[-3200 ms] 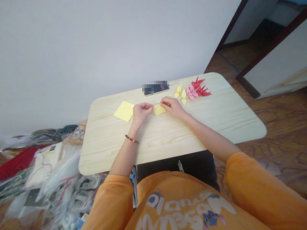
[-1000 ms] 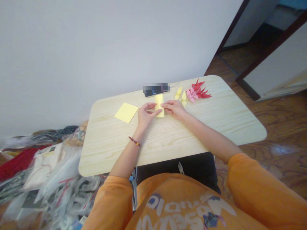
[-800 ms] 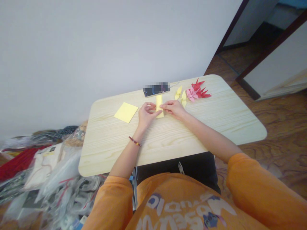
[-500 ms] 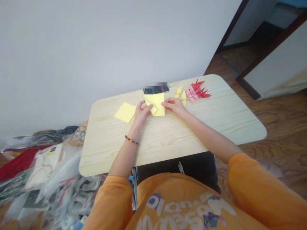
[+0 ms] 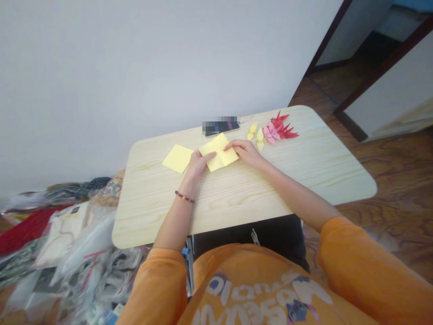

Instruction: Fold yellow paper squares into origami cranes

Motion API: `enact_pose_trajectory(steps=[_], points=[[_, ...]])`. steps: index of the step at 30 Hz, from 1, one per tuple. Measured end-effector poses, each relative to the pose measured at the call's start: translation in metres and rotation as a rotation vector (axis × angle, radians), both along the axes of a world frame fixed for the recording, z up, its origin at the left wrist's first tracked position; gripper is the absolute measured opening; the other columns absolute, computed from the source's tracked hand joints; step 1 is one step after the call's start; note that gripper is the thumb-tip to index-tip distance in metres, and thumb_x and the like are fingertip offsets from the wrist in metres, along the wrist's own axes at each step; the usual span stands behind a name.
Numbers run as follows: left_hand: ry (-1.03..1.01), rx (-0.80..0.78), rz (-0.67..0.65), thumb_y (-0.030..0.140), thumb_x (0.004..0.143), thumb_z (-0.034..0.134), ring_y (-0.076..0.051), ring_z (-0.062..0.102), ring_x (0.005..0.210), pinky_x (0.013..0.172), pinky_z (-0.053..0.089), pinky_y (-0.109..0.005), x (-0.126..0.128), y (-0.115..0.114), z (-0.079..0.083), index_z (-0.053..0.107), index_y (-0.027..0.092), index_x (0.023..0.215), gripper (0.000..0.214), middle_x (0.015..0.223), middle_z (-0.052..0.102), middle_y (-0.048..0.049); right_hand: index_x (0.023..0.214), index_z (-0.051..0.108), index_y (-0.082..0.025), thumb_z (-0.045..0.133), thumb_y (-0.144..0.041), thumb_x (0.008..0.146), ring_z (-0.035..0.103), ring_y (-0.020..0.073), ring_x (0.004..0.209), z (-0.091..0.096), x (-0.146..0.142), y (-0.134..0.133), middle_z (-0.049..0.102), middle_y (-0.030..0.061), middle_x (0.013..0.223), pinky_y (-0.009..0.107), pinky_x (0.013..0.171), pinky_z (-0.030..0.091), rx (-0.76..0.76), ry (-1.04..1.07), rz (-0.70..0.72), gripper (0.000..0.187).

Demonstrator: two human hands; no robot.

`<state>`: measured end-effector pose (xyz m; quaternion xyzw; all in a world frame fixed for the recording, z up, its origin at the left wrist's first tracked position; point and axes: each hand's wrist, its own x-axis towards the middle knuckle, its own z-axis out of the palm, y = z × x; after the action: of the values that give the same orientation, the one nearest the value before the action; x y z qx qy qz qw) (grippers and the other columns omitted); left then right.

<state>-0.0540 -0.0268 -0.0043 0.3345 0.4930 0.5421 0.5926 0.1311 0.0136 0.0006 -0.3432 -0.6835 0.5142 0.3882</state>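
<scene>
Between my hands is a creased sheet of yellow origami paper (image 5: 218, 153), spread out and tilted just above or on the table. My left hand (image 5: 200, 163) grips its left side, thumb on top and fingers underneath. At the right side, my right hand (image 5: 244, 151) pinches the paper's edge between thumb and fingers. Another yellow square (image 5: 177, 159) lies flat on the table, left of my left hand. Beyond my right hand lie two small yellow folded paper pieces (image 5: 259, 139), a pink paper flower (image 5: 271, 132) and red folded paper flowers (image 5: 284, 126).
The light wooden table (image 5: 237, 198) stands against a white wall. A phone (image 5: 221, 127), partly blurred out, rests at its back edge. Clothes and plastic bags (image 5: 84, 243) are heaped on the left. A doorway opens at the right over a wooden floor (image 5: 402, 185).
The folded-over left part of the held paper has been opened out flat. The sheet has turned so that a corner points away from me. Both hands stay almost in place.
</scene>
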Motion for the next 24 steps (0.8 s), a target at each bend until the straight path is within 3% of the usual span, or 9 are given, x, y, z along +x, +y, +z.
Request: enact_pose_trajectory(steps=[2, 5, 8, 12, 14, 16, 18, 21, 24], points=[[-0.041, -0.021, -0.031, 0.021, 0.052, 0.082, -0.029, 0.069, 0.093, 0.087, 0.054, -0.039, -0.003, 0.0, 0.003, 0.069, 0.01, 0.09, 0.042, 0.095, 0.074, -0.0127, 0.081, 0.068, -0.017, 0.047, -0.023, 0.075, 0.056, 0.0124, 0.065, -0.002, 0.001, 0.003, 0.065, 0.0031, 0.082, 0.024, 0.052, 0.043, -0.075, 0.039, 0.047, 0.022], [-0.062, -0.039, -0.086, 0.021, 0.055, 0.081, -0.028, 0.068, 0.095, 0.088, 0.053, -0.038, -0.006, 0.0, 0.006, 0.069, 0.01, 0.09, 0.039, 0.099, 0.073, -0.0136, 0.085, 0.071, -0.018, 0.062, -0.022, 0.065, 0.061, 0.0158, 0.078, -0.004, 0.0, 0.005, 0.069, 0.0041, 0.094, 0.026, 0.061, 0.049, -0.098, 0.092, 0.063, 0.022], [-0.032, -0.006, -0.14, 0.019, 0.057, 0.079, -0.026, 0.067, 0.099, 0.089, 0.054, -0.037, -0.006, -0.001, 0.009, 0.068, 0.013, 0.098, 0.043, 0.105, 0.071, -0.0118, 0.08, 0.071, -0.017, 0.074, -0.026, 0.058, 0.062, 0.0157, 0.074, -0.004, -0.001, 0.004, 0.071, 0.0039, 0.084, 0.027, 0.063, 0.051, -0.12, 0.108, 0.003, 0.024], [0.024, 0.127, -0.171, 0.013, 0.059, 0.076, -0.023, 0.065, 0.104, 0.089, 0.054, -0.038, -0.003, -0.002, 0.01, 0.054, 0.027, 0.126, 0.072, 0.112, 0.069, -0.0052, 0.074, 0.067, -0.016, 0.077, -0.038, 0.06, 0.061, 0.0133, 0.063, -0.005, -0.004, 0.006, 0.069, 0.0031, 0.071, 0.025, 0.055, 0.049, -0.188, 0.168, -0.13, 0.028], [0.049, 0.172, -0.185, 0.015, 0.061, 0.072, -0.024, 0.062, 0.108, 0.09, 0.054, -0.039, -0.002, -0.001, 0.009, 0.058, 0.026, 0.121, 0.062, 0.115, 0.067, -0.0049, 0.072, 0.062, -0.017, 0.079, -0.039, 0.058, 0.062, 0.0127, 0.061, -0.007, -0.004, 0.009, 0.068, 0.0017, 0.068, 0.024, 0.053, 0.05, -0.209, 0.208, -0.189, 0.031], [0.047, 0.175, -0.188, 0.025, 0.067, 0.068, -0.026, 0.06, 0.111, 0.09, 0.053, -0.041, -0.001, 0.0, 0.007, 0.065, 0.02, 0.105, 0.039, 0.116, 0.066, -0.0068, 0.071, 0.056, -0.019, 0.081, -0.039, 0.055, 0.063, 0.0123, 0.059, -0.008, -0.004, 0.01, 0.068, 0.0003, 0.068, 0.023, 0.052, 0.05, -0.219, 0.239, -0.239, 0.036], [0.033, 0.174, -0.188, 0.037, 0.072, 0.063, -0.028, 0.06, 0.111, 0.088, 0.054, -0.044, 0.002, 0.0, 0.006, 0.065, 0.017, 0.1, 0.034, 0.115, 0.065, -0.0094, 0.073, 0.05, -0.02, 0.081, -0.038, 0.053, 0.063, 0.0121, 0.057, -0.008, -0.005, 0.009, 0.068, -0.0014, 0.067, 0.022, 0.05, 0.05, -0.213, 0.255, -0.282, 0.042], [0.164, 0.266, -0.125, 0.041, 0.066, 0.075, -0.028, 0.06, 0.11, 0.09, 0.052, -0.044, 0.01, -0.003, 0.005, 0.051, 0.023, 0.128, 0.068, 0.118, 0.062, -0.0101, 0.082, 0.044, -0.023, 0.082, -0.036, 0.051, 0.064, 0.013, 0.054, -0.005, -0.007, 0.004, 0.065, -0.0054, 0.061, 0.021, 0.048, 0.049, -0.204, 0.254, -0.334, 0.052], [0.338, 0.351, 0.056, 0.037, 0.053, 0.087, -0.027, 0.061, 0.109, 0.094, 0.05, -0.042, 0.019, -0.006, -0.001, 0.029, 0.029, 0.142, 0.106, 0.115, 0.062, -0.0093, 0.094, 0.045, -0.023, 0.082, -0.036, 0.051, 0.065, 0.0143, 0.056, -0.002, -0.01, -0.003, 0.065, -0.0062, 0.061, 0.023, 0.05, 0.051, -0.213, 0.228, -0.338, 0.058]])
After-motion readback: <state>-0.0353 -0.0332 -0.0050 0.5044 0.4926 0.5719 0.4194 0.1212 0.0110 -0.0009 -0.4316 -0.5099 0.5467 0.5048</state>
